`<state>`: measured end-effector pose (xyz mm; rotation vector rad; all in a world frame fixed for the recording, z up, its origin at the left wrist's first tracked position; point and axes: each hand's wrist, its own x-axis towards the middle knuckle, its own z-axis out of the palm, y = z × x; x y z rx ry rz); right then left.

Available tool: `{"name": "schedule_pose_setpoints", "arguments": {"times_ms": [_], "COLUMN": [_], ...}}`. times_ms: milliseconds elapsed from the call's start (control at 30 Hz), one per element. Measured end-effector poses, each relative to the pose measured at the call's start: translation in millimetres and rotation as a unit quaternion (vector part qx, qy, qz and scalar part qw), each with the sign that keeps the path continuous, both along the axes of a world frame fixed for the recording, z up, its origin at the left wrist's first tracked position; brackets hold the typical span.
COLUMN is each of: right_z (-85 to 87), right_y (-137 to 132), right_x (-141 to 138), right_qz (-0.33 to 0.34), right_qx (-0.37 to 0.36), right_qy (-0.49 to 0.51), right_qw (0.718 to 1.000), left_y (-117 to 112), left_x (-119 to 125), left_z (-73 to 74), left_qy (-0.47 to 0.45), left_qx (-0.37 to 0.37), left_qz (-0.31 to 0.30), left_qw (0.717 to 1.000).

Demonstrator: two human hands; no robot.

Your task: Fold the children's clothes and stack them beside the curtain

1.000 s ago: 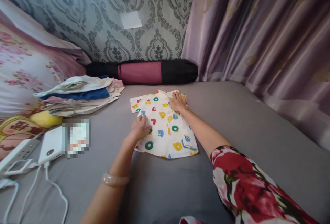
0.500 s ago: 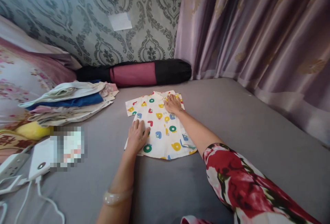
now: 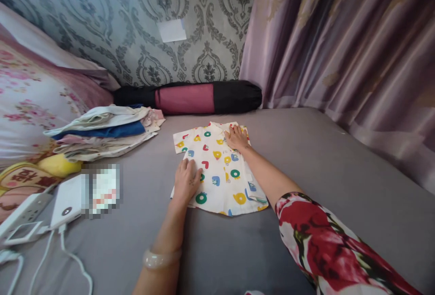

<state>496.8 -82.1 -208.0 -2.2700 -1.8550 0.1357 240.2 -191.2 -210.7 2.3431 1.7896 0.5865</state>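
And the left hand (image 3: 188, 179) has flattened out on the cloth since a second ago, the lower edge now peeking past the wrist, while the right hand (image 3: 237, 139) holds its spot near the shoulder. Largest first: a grey bedsheet (image 3: 322, 163), and on it, just ahead of the person, lies the short-sleeved collared shirt (image 3: 217, 168), front up. This looks like smoothing; broad, flat strokes outward from an anchored palm should suit, then the sleeve (image 3: 181, 143), then that rumpled lower corner (image 3: 261, 196). Left fingers slightly parted, thumb out; right fingers fanned; neither pinching anything. And the look? Cream-white, gently curved hem, neat collar (image 3: 215, 125), scattered red, yellow, blue and green motifs, the little lettering too small to read.
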Motion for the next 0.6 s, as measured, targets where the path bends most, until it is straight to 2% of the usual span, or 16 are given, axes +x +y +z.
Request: {"name": "schedule_pose_setpoints", "arguments": {"times_ms": [200,367,433,500,600], "right_z": [-2.8,9.9,15.5,18.8,19.0], "right_y": [4.3,6.1,5.8,5.7,8.3], "right_x": [1.3,-0.7,-7.6,-20.3,-46.6], "right_qz": [-0.003,-0.010,-0.014,0.006,0.085], "right_qx": [-0.008,-0.067,-0.062,-0.028,0.003], "right_qy": [-0.008,0.010,0.002,-0.013,-0.019], "right_qw": [1.000,0.998,0.998,1.000,0.996], "left_y": [1.8,-1.0,-2.3,-3.3,-4.8], "left_x": [-1.8,-1.4,-1.0,-0.4,0.5], "left_z": [4.1,10.3,13.4,16.8,21.9], "left_qy": [-0.004,0.006,0.010,0.012,0.010], "left_qx": [-0.006,-0.013,-0.018,-0.030,-0.049], "left_qz": [0.037,0.057,0.064,0.077,0.092], "left_qw": [0.999,0.998,0.998,0.997,0.995]}}
